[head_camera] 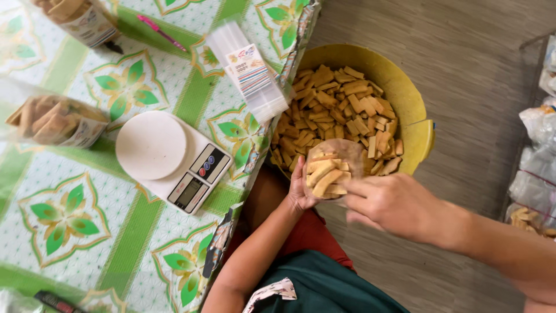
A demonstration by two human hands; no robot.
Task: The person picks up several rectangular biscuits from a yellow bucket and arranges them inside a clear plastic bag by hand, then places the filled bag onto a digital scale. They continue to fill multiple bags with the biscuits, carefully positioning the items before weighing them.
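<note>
My left hand [299, 191] grips a clear plastic bag [330, 171] partly filled with tan rectangular crackers, held over the near rim of a yellow basin [405, 98]. The basin on the floor is full of loose crackers [339, 113]. My right hand [391, 203] is at the bag's mouth, fingers pinched on a cracker or the bag's edge; I cannot tell which.
A white kitchen scale [174, 159] sits on the green-patterned table [69, 214] at the left. A stack of empty clear bags [249, 72] overhangs its edge. Filled cracker bags [55, 122] lie on the table, with a pink pen [161, 32]. More bags [536, 174] lie at right.
</note>
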